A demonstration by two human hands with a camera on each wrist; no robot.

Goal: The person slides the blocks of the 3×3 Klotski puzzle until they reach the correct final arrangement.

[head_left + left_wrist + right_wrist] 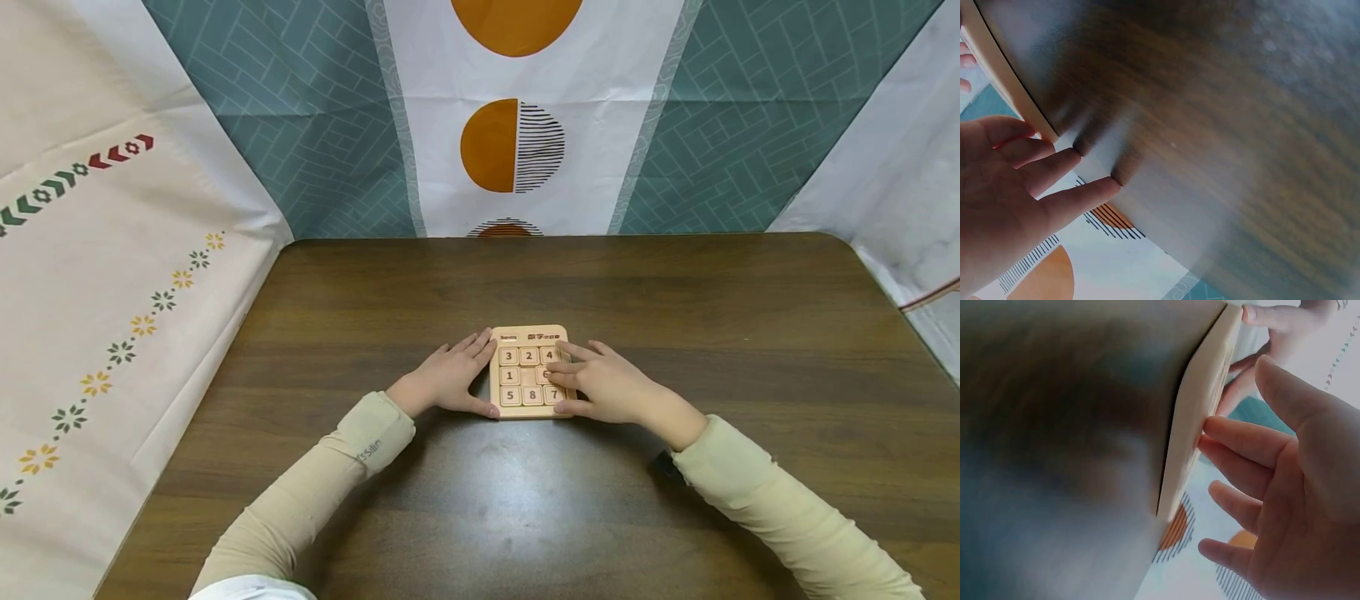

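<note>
A wooden number sliding puzzle (528, 413) lies flat on the table, its square tiles marked with digits. The top row reads 3, 2, 4 and the bottom row 5, 8, 7. In the middle row, tile 1 (509, 376) is at the left and tile 6 (543, 375) at the right, with a gap between them. My left hand (452, 380) rests along the puzzle's left edge, fingers extended and thumb at the lower left corner. From the right, my right hand (611, 387) reaches over the board, index and middle fingertips on tile 6, partly covering it.
The dark wood table (360, 300) surrounds the puzzle. Behind it hangs a patterned cloth (330, 125), and a cream embroidered cloth (90, 317) hangs at the left. A small dark object (666, 467) shows under the right wrist.
</note>
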